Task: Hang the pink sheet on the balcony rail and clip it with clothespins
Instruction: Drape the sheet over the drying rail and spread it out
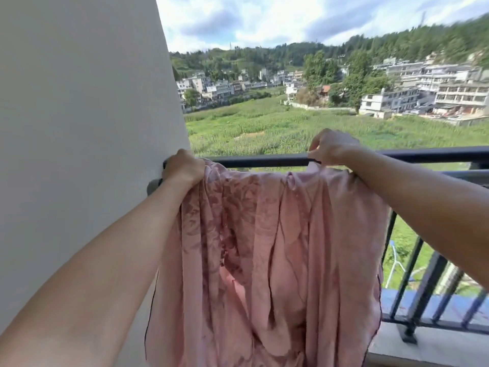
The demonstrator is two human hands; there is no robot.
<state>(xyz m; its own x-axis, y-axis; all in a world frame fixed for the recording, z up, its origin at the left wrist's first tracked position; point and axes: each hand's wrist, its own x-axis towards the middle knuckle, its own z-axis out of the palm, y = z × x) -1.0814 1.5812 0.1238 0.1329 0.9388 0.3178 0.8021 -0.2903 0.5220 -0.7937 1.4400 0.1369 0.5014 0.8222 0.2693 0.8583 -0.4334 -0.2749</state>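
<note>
Hands at rail. Left hand [182,166] at left end of black metal balcony rail [259,161], beside white wall [79,128], fingers curled round bunched top edge of pink patterned fabric sheet [264,247]. Right hand [330,147] further right on rail, fingers curled, pinching same edge. Edge sags between hands just below rail; remainder hangs in folds on near side.

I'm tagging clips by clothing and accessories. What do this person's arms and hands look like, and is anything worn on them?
The left forearm and right forearm are bare, with no sleeve edge in view. The left hand and right hand wear no gloves, and no watch, bracelet or ring shows on the sides visible.
</note>
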